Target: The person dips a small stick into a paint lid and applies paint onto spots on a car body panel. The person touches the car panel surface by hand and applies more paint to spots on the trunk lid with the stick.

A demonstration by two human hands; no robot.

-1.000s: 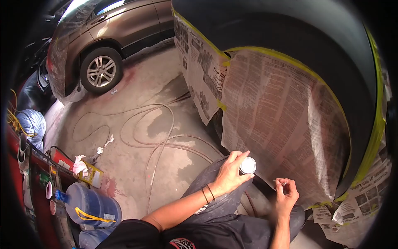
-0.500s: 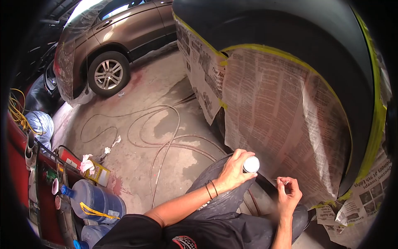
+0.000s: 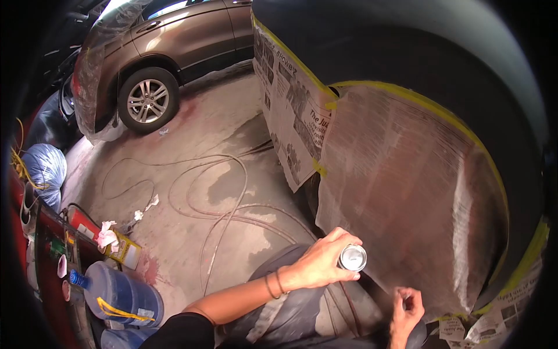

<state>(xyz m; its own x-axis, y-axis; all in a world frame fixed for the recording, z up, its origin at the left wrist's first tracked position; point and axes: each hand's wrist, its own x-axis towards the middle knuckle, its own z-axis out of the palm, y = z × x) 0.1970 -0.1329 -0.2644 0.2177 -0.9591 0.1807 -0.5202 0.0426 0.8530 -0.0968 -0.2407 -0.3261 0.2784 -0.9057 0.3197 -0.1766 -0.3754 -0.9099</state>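
Observation:
My left hand (image 3: 325, 259), with dark bands at the wrist, is wrapped round a small metal can (image 3: 353, 257). The can's round silvery end faces up toward me and the hand hides most of its side. Lower right, my right hand (image 3: 408, 308) has thumb and fingers pinched together; whatever is between them is too small and blurred to make out. Both hands are above my lap, apart from each other. Just beyond them hangs newspaper masking (image 3: 395, 192), edged with yellow tape (image 3: 442, 104), over the wheel arch of a dark car panel (image 3: 401, 46).
A brown car (image 3: 197, 43) stands at the far left, partly under clear plastic. Hoses (image 3: 232, 218) loop over the stained concrete floor (image 3: 192, 128). Blue water jugs (image 3: 125, 294), a yellow tin (image 3: 125, 253) and crumpled tissue (image 3: 107, 235) are at the lower left.
The view has shifted, and both hands sit lower in it. The can's upward end, which looked white before, now looks silvery with a rim. The right hand stays pinched.

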